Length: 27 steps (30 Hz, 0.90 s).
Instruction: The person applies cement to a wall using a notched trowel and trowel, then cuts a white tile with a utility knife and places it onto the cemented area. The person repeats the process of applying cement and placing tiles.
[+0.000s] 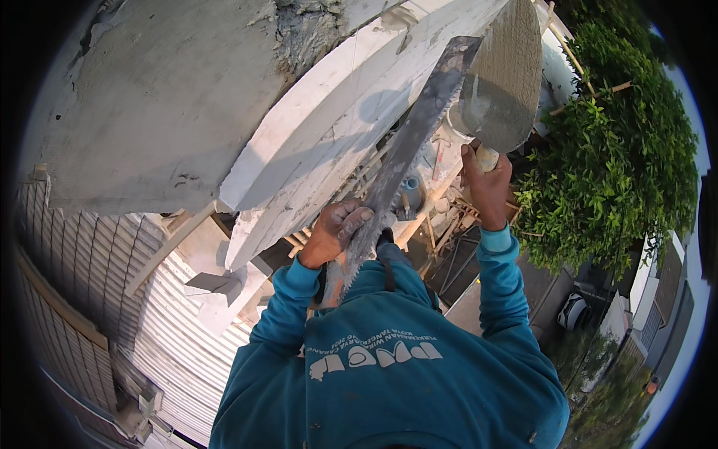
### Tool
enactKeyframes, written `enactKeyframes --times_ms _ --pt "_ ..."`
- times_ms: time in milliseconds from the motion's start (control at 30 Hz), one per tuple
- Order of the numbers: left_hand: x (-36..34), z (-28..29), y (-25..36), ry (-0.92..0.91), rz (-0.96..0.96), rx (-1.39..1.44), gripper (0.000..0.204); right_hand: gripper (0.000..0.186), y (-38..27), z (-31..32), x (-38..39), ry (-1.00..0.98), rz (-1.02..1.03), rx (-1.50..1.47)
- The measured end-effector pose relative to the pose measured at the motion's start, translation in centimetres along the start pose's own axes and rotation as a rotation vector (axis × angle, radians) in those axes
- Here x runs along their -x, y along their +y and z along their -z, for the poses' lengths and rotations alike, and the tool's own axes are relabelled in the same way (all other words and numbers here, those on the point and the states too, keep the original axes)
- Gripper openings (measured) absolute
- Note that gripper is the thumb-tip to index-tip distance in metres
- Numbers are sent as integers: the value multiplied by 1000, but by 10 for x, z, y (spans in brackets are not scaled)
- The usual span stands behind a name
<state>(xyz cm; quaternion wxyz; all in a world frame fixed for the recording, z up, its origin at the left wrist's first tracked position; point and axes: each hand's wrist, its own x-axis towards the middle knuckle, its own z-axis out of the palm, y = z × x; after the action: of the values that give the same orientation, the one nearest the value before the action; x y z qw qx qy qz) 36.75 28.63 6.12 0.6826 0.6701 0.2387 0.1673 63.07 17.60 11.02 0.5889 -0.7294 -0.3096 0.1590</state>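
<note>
My left hand (333,230) is closed round the lower part of a hand saw (411,135), close to its worn orange handle (331,283). The long grey blade slants up and away to the right, its teeth smeared with dried mortar. In my right hand (488,187) is a trowel, gripped by its pale rounded handle (486,159). Its broad blade (505,78) points away from me and looks coated in grey mortar. The saw's far end lies close beside the trowel blade; whether they touch I cannot tell.
A pale curved slab (299,142) runs diagonally ahead, beside a grey cement surface (172,97) at left. Below are a corrugated roof (187,299), timber scaffolding (430,206) and a bucket (411,198). A leafy tree (606,157) stands at right.
</note>
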Motion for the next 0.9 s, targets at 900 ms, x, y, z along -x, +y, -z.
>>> enactKeyframes --times_ms 900 --pt "6 5 16 -52 26 58 39 28 -13 19 -11 -73 192 351"
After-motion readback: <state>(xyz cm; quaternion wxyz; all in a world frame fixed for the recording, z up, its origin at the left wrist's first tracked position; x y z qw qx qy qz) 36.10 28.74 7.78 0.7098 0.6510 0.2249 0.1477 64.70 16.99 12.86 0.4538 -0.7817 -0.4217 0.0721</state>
